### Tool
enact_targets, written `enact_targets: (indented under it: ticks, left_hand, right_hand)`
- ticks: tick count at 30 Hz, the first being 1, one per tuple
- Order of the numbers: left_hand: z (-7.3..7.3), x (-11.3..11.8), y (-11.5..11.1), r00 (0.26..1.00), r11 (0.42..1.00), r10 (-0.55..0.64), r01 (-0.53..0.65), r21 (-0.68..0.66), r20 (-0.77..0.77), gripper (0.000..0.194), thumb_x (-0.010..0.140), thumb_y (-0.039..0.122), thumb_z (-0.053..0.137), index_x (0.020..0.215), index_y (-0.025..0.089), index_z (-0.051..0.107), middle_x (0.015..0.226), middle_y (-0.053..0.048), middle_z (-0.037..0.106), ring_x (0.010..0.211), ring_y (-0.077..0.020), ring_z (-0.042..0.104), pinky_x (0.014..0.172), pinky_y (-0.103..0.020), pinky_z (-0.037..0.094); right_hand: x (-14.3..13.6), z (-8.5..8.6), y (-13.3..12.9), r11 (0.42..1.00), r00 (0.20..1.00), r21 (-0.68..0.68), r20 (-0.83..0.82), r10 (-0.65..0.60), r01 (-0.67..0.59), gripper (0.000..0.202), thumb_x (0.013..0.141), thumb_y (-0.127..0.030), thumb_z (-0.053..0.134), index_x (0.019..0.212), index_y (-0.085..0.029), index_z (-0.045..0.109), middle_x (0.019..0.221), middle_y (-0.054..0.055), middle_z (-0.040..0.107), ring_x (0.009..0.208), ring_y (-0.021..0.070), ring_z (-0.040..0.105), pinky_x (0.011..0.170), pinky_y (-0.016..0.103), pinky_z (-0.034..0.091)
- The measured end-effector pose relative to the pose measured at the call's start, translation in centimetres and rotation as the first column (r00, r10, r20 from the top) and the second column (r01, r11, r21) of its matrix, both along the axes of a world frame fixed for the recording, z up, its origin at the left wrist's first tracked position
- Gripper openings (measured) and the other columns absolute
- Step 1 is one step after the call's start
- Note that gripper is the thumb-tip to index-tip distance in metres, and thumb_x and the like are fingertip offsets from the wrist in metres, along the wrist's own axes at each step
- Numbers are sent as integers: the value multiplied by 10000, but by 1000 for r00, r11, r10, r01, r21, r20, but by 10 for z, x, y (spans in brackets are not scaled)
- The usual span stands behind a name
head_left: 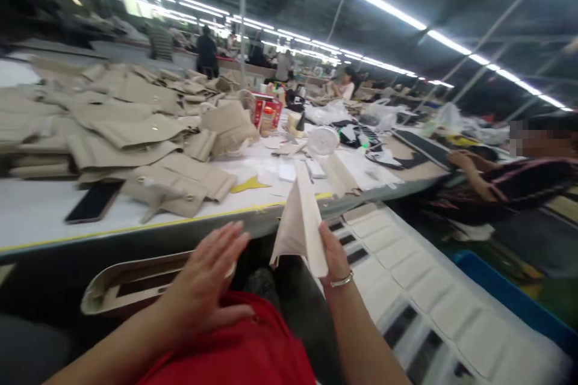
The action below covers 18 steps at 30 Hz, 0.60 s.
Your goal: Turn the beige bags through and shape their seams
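My right hand (335,254), with a bracelet at the wrist, grips a folded pale beige bag piece (311,225) by its lower right edge. The piece stands tilted in front of the table edge, a long flat strip facing me and a thinner panel spreading to the left. My left hand (210,283) is held over my lap, fingers stretched and thumb apart, with nothing in it. Just behind that hand lies a long, rounded beige bag part (103,289) with a dark slot, partly hidden by the hand and forearm.
Beige bag pieces (130,108) are heaped on the white table (36,198), with a dark phone (94,201) near its edge. Pale panels (406,252) lie in rows at right, beside a blue bin (506,295). A co-worker (533,180) sits at far right.
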<state>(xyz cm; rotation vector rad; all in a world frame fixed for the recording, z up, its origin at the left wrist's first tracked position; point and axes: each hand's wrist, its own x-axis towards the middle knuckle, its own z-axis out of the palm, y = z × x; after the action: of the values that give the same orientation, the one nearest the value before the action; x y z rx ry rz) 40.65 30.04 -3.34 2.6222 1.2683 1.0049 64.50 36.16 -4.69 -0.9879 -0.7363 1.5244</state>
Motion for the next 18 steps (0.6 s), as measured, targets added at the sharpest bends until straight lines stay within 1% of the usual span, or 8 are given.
enact_targets:
  ticks: [3,6,8,10,12,13,15,18]
  left_hand:
    - [3,-5,13,994,996,64,-58,-71,92,681,750,230,542,1363,118,268,1393,-148,322,1286,-298,274,1056,-455,257]
    - [14,-32,33,927,965,178,-99,-242,331,492,753,113,425,1243,148,448,1215,-108,535,1141,-243,473,976,-384,371]
    - [25,-62,36,836,909,278,-69,-412,473,378,736,152,464,1103,132,553,1047,-88,628,1014,-251,556,894,-383,432]
    - [34,-93,34,725,828,375,19,-560,578,323,686,206,551,989,104,600,906,-76,665,888,-260,598,802,-383,478]
    - [39,-117,29,634,764,421,137,-631,648,347,613,228,632,933,93,619,823,-68,675,793,-248,612,730,-356,498]
    - [42,-125,27,608,745,425,186,-641,670,359,583,225,658,915,94,627,813,-66,677,774,-240,613,717,-340,500]
    - [47,-138,23,607,717,409,248,-651,681,360,547,212,683,888,105,643,816,-61,679,770,-227,613,714,-310,498]
    - [58,-156,17,701,687,365,241,-686,612,367,566,221,677,917,117,651,853,-53,677,793,-223,613,724,-296,496]
  right_hand:
    - [-83,16,-6,938,944,109,-11,331,-328,588,779,-670,348,1024,-195,593,939,63,654,943,204,591,788,334,501]
    - [-108,31,-6,789,823,239,123,554,-566,680,762,-730,247,1024,-191,569,1009,86,625,983,221,577,846,391,469]
    - [-103,40,4,737,795,334,408,449,-588,557,761,-654,415,1048,-192,532,1020,89,615,961,221,584,863,414,454]
    - [-95,48,18,680,714,483,695,85,-551,547,700,-536,602,1113,-196,488,1100,99,575,1031,238,544,920,444,409]
    - [-96,53,34,558,526,555,818,-232,-617,723,619,-494,689,1216,-183,427,1257,130,467,1178,272,420,1008,468,315]
    - [-101,54,41,499,435,523,852,-291,-691,816,593,-500,702,1268,-170,382,1318,142,403,1227,282,358,1034,467,279]
    - [-117,51,51,406,300,386,918,-260,-829,926,593,-501,695,1341,-147,281,1357,158,354,1250,282,330,1040,454,280]
    - [-147,39,54,332,238,286,955,-178,-899,906,651,-461,651,1371,-129,212,1350,165,365,1230,265,368,1022,426,315]
